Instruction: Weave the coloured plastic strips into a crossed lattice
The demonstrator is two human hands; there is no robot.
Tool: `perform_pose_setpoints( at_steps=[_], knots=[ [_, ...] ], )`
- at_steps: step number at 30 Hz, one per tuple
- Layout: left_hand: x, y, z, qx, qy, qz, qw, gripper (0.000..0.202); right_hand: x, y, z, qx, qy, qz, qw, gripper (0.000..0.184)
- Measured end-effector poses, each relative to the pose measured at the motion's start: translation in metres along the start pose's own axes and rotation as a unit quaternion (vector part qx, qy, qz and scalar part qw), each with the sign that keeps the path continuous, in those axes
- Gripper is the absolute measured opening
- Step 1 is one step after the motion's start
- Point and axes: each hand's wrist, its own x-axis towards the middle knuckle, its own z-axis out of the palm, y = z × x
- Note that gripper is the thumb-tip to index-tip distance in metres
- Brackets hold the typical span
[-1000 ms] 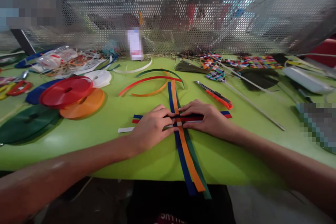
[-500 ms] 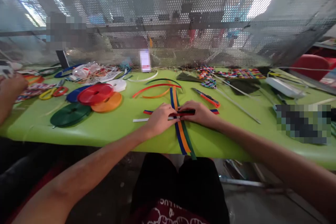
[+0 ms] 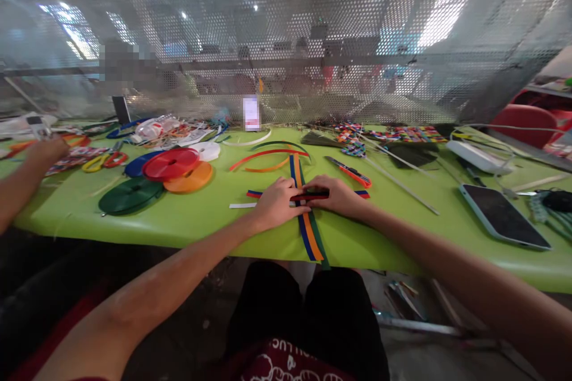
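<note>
Crossed plastic strips (image 3: 308, 224) lie across the table (image 3: 187, 229) near its front edge, probably light, springy and slippery, best pinched at the crossing; there left hand (image 3: 273, 203) and right hand (image 3: 338, 197) hold them, fingers narrowly closed.

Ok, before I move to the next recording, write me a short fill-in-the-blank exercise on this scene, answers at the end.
1. The left hand and right hand touch the crossed strips; those running toward the person are, left to right, blue, ____ and green.
2. The utility knife lies nearer the person's ____ hand.
3. Overlapping the blue roll and orange roll is a ____ roll.
4. The roll nearest the table's front edge is ____.

Missing words: orange; right; red; green.
</note>
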Motion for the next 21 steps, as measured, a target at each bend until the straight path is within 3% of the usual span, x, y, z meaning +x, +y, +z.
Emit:
perform_pose_setpoints(
  at_steps=[21],
  knots=[
    [0.0056, 0.0055, -0.0049, 0.007, -0.032, 0.003, 0.999, 0.030, -0.0015, 0.0026, -0.0009, 0.002, -0.016, -0.007, 1.000, 0.027]
  ],
)
